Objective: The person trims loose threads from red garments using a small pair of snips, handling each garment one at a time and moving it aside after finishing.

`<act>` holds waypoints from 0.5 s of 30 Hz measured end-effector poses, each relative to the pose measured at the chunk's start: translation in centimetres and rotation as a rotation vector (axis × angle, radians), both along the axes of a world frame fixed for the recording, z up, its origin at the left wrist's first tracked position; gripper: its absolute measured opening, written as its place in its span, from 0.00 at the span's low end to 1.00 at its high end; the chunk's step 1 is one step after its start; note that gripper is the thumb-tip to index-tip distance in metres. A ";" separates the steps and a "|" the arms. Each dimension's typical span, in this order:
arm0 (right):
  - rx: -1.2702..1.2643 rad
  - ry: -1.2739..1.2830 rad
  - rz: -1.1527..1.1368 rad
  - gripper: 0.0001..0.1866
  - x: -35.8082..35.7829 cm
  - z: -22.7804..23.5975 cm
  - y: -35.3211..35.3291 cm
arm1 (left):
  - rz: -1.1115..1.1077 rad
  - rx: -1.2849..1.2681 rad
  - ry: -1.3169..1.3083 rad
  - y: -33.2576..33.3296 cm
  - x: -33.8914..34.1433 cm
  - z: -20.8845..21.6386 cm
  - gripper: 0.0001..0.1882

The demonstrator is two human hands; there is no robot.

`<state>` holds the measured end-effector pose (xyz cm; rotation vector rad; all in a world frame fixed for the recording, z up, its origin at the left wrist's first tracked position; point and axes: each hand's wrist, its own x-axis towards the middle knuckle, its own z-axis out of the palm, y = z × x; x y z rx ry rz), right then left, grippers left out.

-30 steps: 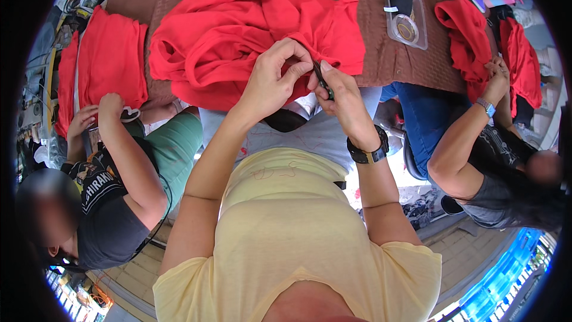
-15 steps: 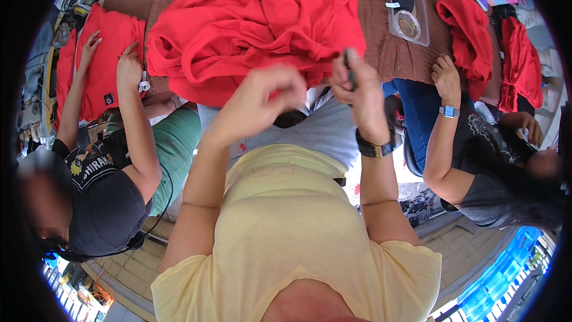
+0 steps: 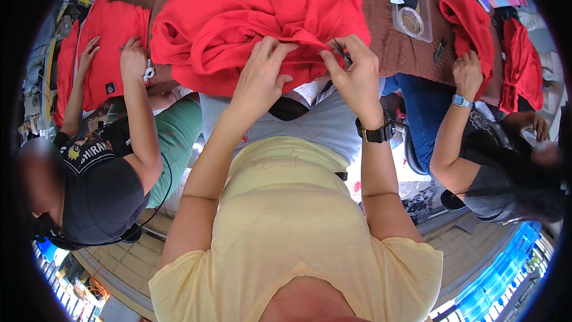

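Observation:
A large heap of red fabric (image 3: 238, 15) lies bunched in front of me and hangs over the table edge. My left hand (image 3: 262, 70) is closed at its near edge, pinching a fold between thumb and fingers. In my right hand (image 3: 360, 76) is a small dark cutting tool that looks like thread snips (image 3: 341, 52). Its tip is close to the raised fold, and the right fingertips appear to touch the cloth. Most of the snips are hidden by my fingers, so whether the blades meet is unclear.
Two people sit beside me, each handling red garments: folded pieces (image 3: 113, 48) at left and a crumpled one (image 3: 473, 30) at right. On the brown-covered table (image 3: 387, 53) are a clear plastic tray (image 3: 420, 30) with a ring-shaped roll and another small dark tool (image 3: 440, 49).
Both my hands have moved onto the red fabric, and the left now pinches its edge. The person at right has moved a hand to the red garment; a small tool now shows on the table.

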<state>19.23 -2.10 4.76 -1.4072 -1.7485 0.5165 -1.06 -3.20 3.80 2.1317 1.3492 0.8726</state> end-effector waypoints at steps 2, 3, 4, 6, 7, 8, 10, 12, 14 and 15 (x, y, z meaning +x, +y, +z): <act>-0.083 0.052 -0.062 0.09 -0.4 0.3 0.0 | 0.027 0.092 0.067 0.3 0.3 -1.4 0.24; -0.078 0.086 -0.066 0.09 -0.6 0.1 0.2 | 0.032 0.141 0.076 0.5 0.4 -2.1 0.23; -0.071 0.117 -0.072 0.09 -0.7 -0.1 0.5 | 0.035 0.192 0.082 0.9 0.8 -2.5 0.21; -0.038 0.179 -0.107 0.09 -0.7 -0.5 1.2 | 0.012 0.234 -0.038 1.3 0.9 -3.6 0.17; -0.010 0.210 -0.140 0.09 -0.7 -0.9 1.7 | -0.017 0.225 -0.165 1.5 0.8 -4.1 0.15; 0.017 0.241 -0.170 0.09 -0.7 -1.2 2.2 | -0.046 0.215 -0.291 1.6 0.6 -4.5 0.13; -0.013 0.302 -0.178 0.10 0.3 -2.1 3.4 | 0.020 0.035 -0.567 0.8 0.0 -4.5 0.08; -0.056 0.371 -0.195 0.09 0.8 -2.2 3.9 | 0.072 -0.251 -0.718 -0.9 -1.7 -2.9 0.05; -0.065 0.404 -0.212 0.09 1.6 -1.8 3.9 | -0.202 -0.708 -0.342 -1.5 -4.0 1.4 0.05; -0.073 0.427 -0.208 0.09 1.7 -1.8 4.0 | -0.325 -0.921 -0.137 -1.8 -5.2 2.7 0.06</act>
